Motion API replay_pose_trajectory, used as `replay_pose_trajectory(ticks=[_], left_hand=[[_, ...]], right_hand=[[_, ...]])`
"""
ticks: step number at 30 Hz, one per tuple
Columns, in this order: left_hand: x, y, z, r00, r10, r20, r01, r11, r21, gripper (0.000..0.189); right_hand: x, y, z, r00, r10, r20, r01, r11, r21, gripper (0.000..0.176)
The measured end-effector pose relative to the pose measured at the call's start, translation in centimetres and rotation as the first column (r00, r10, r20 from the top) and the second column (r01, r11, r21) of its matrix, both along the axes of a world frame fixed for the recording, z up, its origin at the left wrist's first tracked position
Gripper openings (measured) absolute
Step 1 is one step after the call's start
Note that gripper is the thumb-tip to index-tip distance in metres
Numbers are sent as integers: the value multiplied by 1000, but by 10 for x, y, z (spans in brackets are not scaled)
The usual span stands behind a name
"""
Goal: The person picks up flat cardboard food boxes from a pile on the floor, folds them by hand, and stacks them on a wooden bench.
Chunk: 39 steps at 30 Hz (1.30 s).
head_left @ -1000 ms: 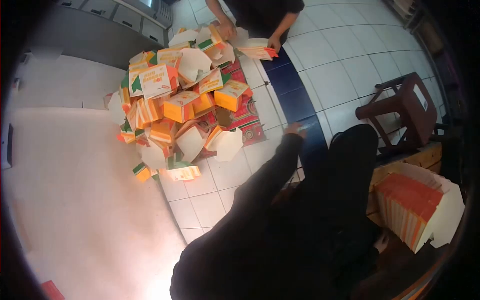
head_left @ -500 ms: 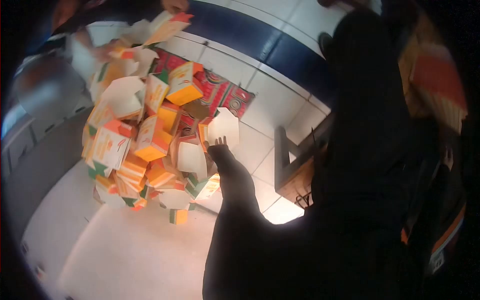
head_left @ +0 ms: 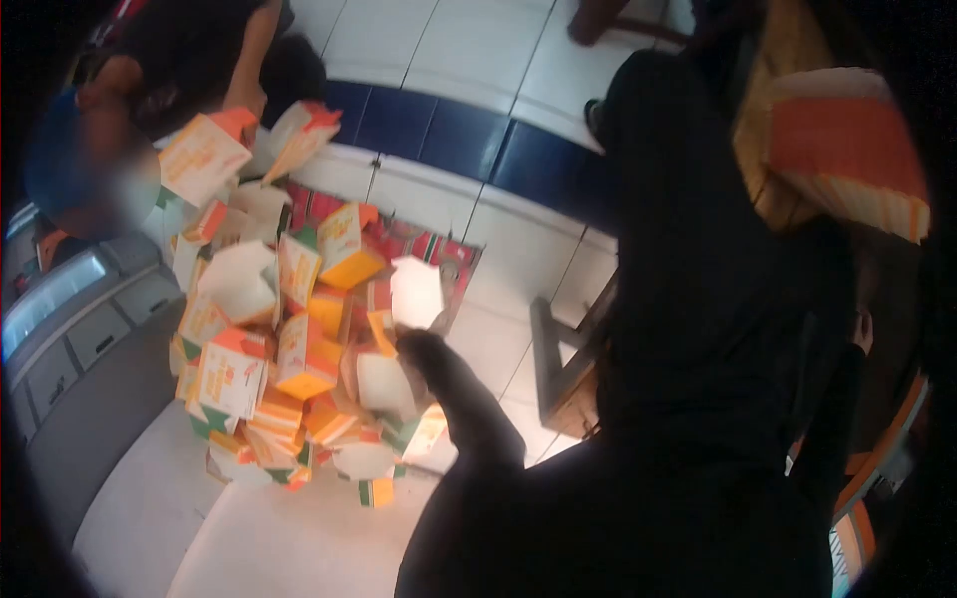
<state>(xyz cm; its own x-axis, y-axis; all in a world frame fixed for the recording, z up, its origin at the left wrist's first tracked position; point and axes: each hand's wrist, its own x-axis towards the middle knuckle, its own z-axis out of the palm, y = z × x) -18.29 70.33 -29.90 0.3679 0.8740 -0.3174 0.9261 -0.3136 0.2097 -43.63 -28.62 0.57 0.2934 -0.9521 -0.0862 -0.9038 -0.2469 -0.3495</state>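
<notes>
My left hand (head_left: 407,339) reaches from a black sleeve to the right side of a large heap of folded orange-and-white food boxes (head_left: 307,354). It is nearest to a box with a white inside (head_left: 417,292); the sleeve hides most of its fingers. Below it lies another box, white inside up (head_left: 387,385). At the right edge, my right hand (head_left: 862,331) shows small and dim at its sleeve end, fingers stretched out with nothing seen in them. It is below a stack of flat red-orange cartons (head_left: 847,135).
At upper left another person's arm (head_left: 251,65) reaches down behind an orange-and-white box (head_left: 204,157). The heap lies on a white surface (head_left: 289,538) and a red patterned cloth (head_left: 454,264). A wooden stool (head_left: 568,399) stands beside my legs.
The view has shifted, so the heap sits lower. My left hand's spread fingers, seen before, are now mostly hidden. An orange-and-white box now stands out at the upper left by the other person's arm.
</notes>
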Motion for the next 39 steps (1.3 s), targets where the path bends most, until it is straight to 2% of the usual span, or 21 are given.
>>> replay_pose_trajectory(ticks=[1, 3, 5, 6, 8, 9, 12, 14, 15, 17, 20, 24, 26, 28, 30, 31, 32, 34, 36, 37, 39], left_hand=[[11, -10, 9, 990, -6, 139, -1, 999, 53, 45], [39, -35, 35, 880, -21, 475, -56, 988, 147, 45], [77, -82, 87, 579, -72, 812, -84, 986, 147, 45], [100, -114, 132, 553, -47, 832, -57, 994, 94, 45], [150, -235, 292, 257, -59, 965, 211, 978, 4, 43], [155, -261, 339, 93, -44, 995, 333, 943, 11, 42], [166, -324, 444, -125, -314, 941, 632, 706, 320, 35], [169, -358, 531, -534, -637, 556, 741, -35, 671, 33], [166, -387, 557, -671, -545, 502, 660, -131, 740, 32], [156, -445, 594, -865, -367, 343, 460, -306, 833, 32], [140, -516, 622, -979, -128, 160, 201, -444, 873, 22], [125, -612, 616, -993, 37, 113, 81, -476, 876, 23], [131, -643, 608, -989, 84, 125, 93, -308, 947, 28], [138, -657, 614, -905, 10, 426, 408, -272, 872, 20], [147, -676, 580, -581, 2, 814, 810, -91, 579, 23], [150, -686, 558, -406, 102, 908, 912, 116, 395, 27], [164, -691, 536, -95, 124, 988, 995, 15, 94, 32], [177, -696, 517, 218, 110, 970, 974, -84, -209, 37], [185, -699, 502, 455, 18, 890, 862, -261, -435, 40], [210, -707, 450, 391, 36, 920, 896, -244, -372, 44], [206, -707, 454, 295, -3, 955, 931, -224, -288, 46]], right_hand=[[2, 2, 4, 993, -1, 117, -13, 992, 122, 27], [-1, 14, -4, 939, 329, 104, -301, 928, -217, 31], [96, 165, 59, 948, 292, 125, -204, 862, -464, 22], [134, 223, 88, 934, 308, 182, -193, 862, -468, 18], [182, 285, 123, 817, 521, 247, -340, 782, -522, 14], [202, 312, 143, 823, 485, 295, -348, 842, -413, 14], [253, 361, 189, 591, 491, 640, -498, 846, -190, 28], [277, 364, 232, 324, 411, 852, -615, 776, -141, 64], [285, 364, 255, 254, 268, 929, -652, 758, -40, 80], [283, 335, 278, 207, 270, 940, -579, 809, -105, 83], [273, 290, 300, 174, 115, 978, -505, 863, -12, 76], [246, 192, 279, 4, -75, 997, -499, 864, 67, 46], [247, 151, 262, 74, -77, 994, -518, 849, 105, 44], [251, 118, 259, 30, -125, 992, -517, 847, 122, 40], [262, 93, 258, 190, -94, 977, -443, 880, 171, 39], [273, 83, 252, 224, -87, 971, -454, 872, 183, 38], [286, 72, 237, 206, 1, 978, -453, 886, 95, 37], [307, 60, 217, 339, 193, 921, -467, 884, -14, 36], [321, 62, 206, 366, 185, 912, -477, 879, 13, 36], [328, 64, 204, 404, 174, 898, -484, 874, 48, 36], [334, 62, 198, 432, 143, 891, -461, 884, 81, 37]])
